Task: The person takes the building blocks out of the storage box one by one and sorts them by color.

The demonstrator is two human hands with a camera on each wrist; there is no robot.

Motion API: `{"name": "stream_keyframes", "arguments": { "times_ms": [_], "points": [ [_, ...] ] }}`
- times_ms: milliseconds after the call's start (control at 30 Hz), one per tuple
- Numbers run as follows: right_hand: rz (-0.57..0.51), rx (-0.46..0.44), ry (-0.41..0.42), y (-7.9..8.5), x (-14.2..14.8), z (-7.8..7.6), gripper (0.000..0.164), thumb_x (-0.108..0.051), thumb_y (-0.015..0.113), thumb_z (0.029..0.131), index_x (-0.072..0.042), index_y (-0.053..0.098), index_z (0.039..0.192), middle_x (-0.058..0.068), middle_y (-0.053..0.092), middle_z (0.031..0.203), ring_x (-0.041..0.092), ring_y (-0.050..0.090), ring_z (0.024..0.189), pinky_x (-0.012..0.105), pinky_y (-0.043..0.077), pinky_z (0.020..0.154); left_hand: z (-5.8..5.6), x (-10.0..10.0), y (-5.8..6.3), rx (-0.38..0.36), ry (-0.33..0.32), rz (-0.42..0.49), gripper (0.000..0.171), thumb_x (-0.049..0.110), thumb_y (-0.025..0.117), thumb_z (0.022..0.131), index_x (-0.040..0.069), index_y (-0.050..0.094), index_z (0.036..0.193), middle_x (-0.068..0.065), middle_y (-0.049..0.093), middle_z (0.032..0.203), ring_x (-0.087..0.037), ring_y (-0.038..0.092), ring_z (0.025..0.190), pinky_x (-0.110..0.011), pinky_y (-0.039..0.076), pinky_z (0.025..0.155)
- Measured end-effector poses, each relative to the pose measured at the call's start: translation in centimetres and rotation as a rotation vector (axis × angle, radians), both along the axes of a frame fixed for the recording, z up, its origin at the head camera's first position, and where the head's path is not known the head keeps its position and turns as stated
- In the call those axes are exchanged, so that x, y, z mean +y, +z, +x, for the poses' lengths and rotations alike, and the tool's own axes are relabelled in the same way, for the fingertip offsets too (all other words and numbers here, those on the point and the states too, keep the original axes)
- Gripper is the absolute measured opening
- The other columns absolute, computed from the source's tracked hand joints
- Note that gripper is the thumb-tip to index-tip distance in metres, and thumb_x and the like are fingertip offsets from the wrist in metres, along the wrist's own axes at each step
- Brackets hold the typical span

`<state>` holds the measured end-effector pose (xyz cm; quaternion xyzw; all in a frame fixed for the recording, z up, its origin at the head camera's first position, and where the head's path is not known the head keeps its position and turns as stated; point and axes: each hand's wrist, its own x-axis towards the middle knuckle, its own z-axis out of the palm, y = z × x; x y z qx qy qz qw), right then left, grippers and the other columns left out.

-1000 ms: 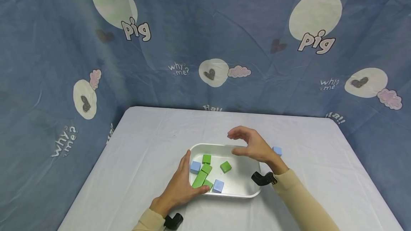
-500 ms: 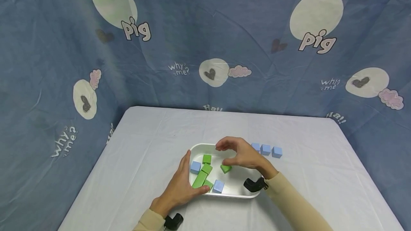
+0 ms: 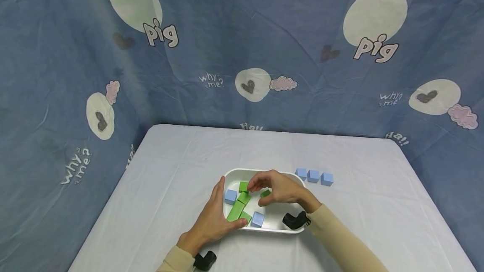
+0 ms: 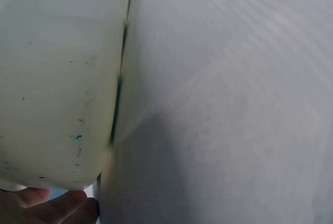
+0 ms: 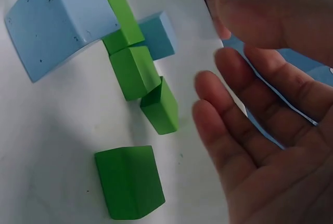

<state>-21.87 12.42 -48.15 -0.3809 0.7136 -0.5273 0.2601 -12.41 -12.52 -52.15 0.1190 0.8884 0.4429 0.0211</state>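
Note:
A white tray (image 3: pixel 280 230) holds several green blocks and two blue cubes. My left hand (image 3: pixel 209 217) rests against the tray's left end with fingers straight along the outer wall and thumb at the near rim. In the left wrist view its fingertips (image 4: pixel 57 206) touch the tray's end. My right hand (image 3: pixel 280 188) hovers over the tray, fingers loosely bent, thumb apart, nothing between them. Beneath it lies a lone green cube (image 5: pixel 130 182), partly covered by the hand in the head view. Left of its fingertips is another green cube (image 3: pixel 243 187), near a long green block (image 3: pixel 236 211).
Three blue cubes (image 3: pixel 313 176) stand in a row on the white cloth behind the tray's right end. Inside the tray, one blue cube (image 3: pixel 230 197) is by the left wall and another blue cube (image 3: pixel 257 219) near the front. A blue patterned curtain (image 3: pixel 189 104) surrounds the table.
My right hand has moved left and down over the tray, from its back right side, uncovering the row of blue cubes behind. My left hand and the blocks have stayed in place.

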Motion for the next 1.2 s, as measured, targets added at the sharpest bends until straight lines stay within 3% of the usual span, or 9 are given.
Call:
{"name": "stream_keyframes", "arguments": {
  "times_ms": [300, 667, 967, 1200],
  "points": [
    [0.008, -0.114, 0.101, -0.8, 0.0, -0.1, 0.05, 0.015, 0.076, 0.073, 0.01, 0.064, 0.12, 0.028, 0.065, 0.12, 0.048, 0.061, 0.111, 0.053, 0.049, 0.1, -0.1, 0.0, -0.1, 0.014, 0.005, 0.0, 0.134, 0.052, 0.09, 0.071, 0.004, 0.005, 0.163, -0.016, 0.019, 0.166, -0.036, 0.035, 0.143, -0.056, 0.036, 0.111],
    [0.097, -0.196, 0.242, -1.4, -0.4, 0.0, 0.051, 0.019, 0.077, 0.071, 0.011, 0.065, 0.12, 0.024, 0.069, 0.117, 0.035, 0.066, 0.109, 0.044, 0.051, 0.099, -0.3, -0.1, -0.4, 0.034, 0.012, -0.005, 0.134, 0.052, 0.09, 0.069, 0.004, 0.007, 0.163, -0.015, 0.02, 0.166, -0.035, 0.037, 0.142, -0.054, 0.037, 0.11],
    [0.145, -0.25, 0.276, -1.7, -0.6, 0.5, 0.051, 0.022, 0.077, 0.068, 0.008, 0.068, 0.116, 0.013, 0.072, 0.112, 0.019, 0.066, 0.106, 0.036, 0.05, 0.1, -0.3, -0.1, -0.5, 0.044, 0.009, 0.0, 0.136, 0.055, 0.09, 0.068, 0.003, 0.008, 0.163, -0.016, 0.02, 0.166, -0.036, 0.037, 0.142, -0.055, 0.037, 0.11],
    [0.199, -0.219, 0.258, -2.0, -0.4, 0.8, 0.047, 0.024, 0.076, 0.065, 0.004, 0.071, 0.108, 0.001, 0.071, 0.104, 0.013, 0.065, 0.101, 0.033, 0.05, 0.099, -0.2, -0.1, -0.6, 0.059, 0.005, 0.02, 0.135, 0.051, 0.091, 0.068, 0.001, 0.009, 0.162, -0.017, 0.021, 0.166, -0.036, 0.037, 0.142, -0.055, 0.037, 0.11]
  ]
}}
